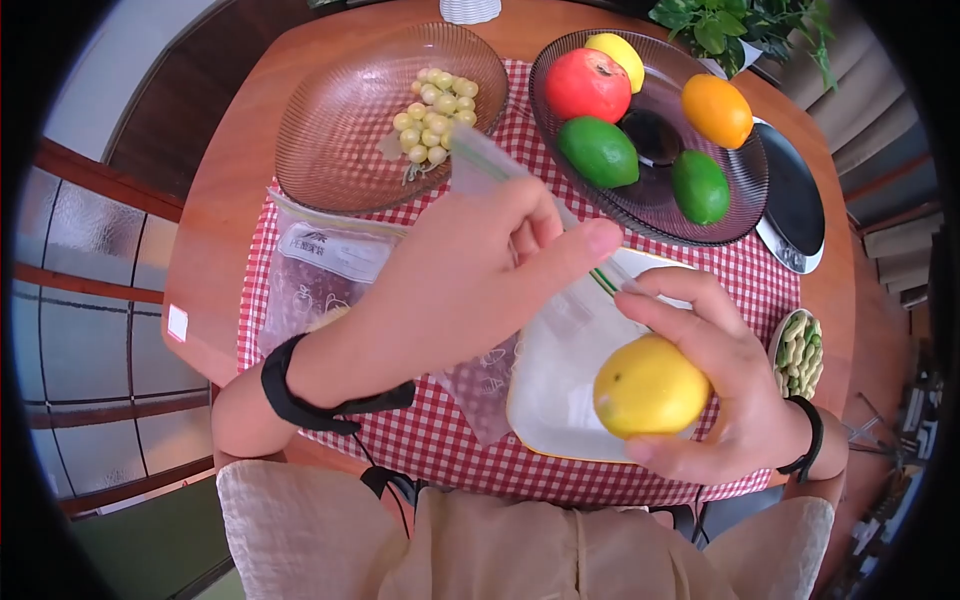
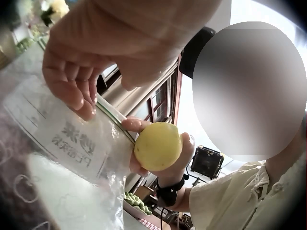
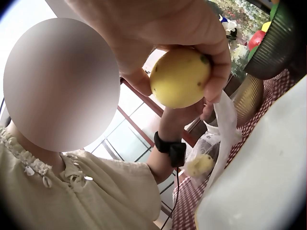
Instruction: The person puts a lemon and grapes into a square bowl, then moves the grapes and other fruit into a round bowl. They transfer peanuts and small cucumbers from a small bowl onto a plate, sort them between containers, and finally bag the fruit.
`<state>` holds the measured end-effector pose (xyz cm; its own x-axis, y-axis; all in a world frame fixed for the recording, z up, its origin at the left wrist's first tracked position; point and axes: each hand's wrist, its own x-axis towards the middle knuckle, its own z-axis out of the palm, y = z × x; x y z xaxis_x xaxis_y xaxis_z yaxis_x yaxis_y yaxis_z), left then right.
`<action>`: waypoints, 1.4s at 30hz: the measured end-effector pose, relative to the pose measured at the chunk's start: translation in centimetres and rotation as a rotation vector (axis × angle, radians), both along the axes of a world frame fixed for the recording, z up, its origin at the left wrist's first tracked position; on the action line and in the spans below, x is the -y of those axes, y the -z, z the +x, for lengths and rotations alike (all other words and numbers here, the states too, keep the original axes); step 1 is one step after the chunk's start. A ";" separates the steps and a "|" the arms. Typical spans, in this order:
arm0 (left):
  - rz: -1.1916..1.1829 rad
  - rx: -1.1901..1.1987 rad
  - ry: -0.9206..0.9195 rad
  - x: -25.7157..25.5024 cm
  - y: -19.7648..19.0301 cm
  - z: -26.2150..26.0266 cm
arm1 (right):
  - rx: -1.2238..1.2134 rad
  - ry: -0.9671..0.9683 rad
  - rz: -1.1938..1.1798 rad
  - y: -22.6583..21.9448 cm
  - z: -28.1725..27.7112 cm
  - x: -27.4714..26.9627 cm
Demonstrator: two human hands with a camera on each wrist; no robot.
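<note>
In the head view my right hand (image 1: 715, 370) grips a yellow lemon (image 1: 652, 385) between thumb and fingers, over the white tray (image 1: 545, 405). Its index fingertip is right at the green-striped mouth of a clear zip bag (image 1: 480, 160). My left hand (image 1: 450, 270) has its fingers curled at that mouth. The left wrist view shows these fingers over the printed label of the bag (image 2: 76, 139), with the thumb on the mouth's other side. A second zip bag (image 1: 335, 250) lies left, partly under my left forearm; a yellowish thing (image 3: 200, 165) shows inside it.
Green grapes (image 1: 435, 115) sit in a brown glass bowl (image 1: 330, 120) at the back left. A purple glass bowl (image 1: 650, 215) with several fruits stands back right, beside a dark oval dish (image 1: 795, 190). A small bowl of green pods (image 1: 800, 355) is far right. Checked cloth (image 1: 400, 455) covers the table.
</note>
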<state>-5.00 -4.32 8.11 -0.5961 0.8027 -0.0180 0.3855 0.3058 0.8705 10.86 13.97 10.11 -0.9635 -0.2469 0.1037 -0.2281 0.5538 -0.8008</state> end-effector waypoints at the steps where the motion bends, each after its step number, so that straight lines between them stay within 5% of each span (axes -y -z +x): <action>1: -0.035 0.014 -0.003 -0.4 0.1 -0.2 | -0.035 -0.002 0.032 0.1 0.0 0.3; 7: 0.036 0.347 -0.047 -1.5 -1.2 -0.3 | -0.020 -0.019 -0.028 0.1 0.3 1.4; 10: -0.138 0.168 -0.064 -0.9 -1.0 -0.5 | -0.068 -0.013 0.052 0.2 0.7 1.7; 14: -0.165 0.251 -0.009 0.3 -0.2 -0.9 | -0.182 -0.050 0.089 1.2 0.9 2.3; 29: 0.207 0.640 -0.167 0.7 1.9 0.7 | -0.187 -0.056 0.051 2.8 0.9 2.8; 34: 0.292 0.974 -0.163 1.1 2.8 0.3 | -0.196 -0.046 0.026 3.3 1.0 3.0; 42: 0.335 1.075 -0.149 1.5 3.9 -0.2 | -0.008 -0.116 -0.310 3.9 0.7 2.8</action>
<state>-5.16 -5.83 4.17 -0.4911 0.7858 -0.3758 -0.6316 -0.0241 0.7749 11.56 11.17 6.24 -0.9298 -0.3100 0.1986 -0.2822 0.2538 -0.9252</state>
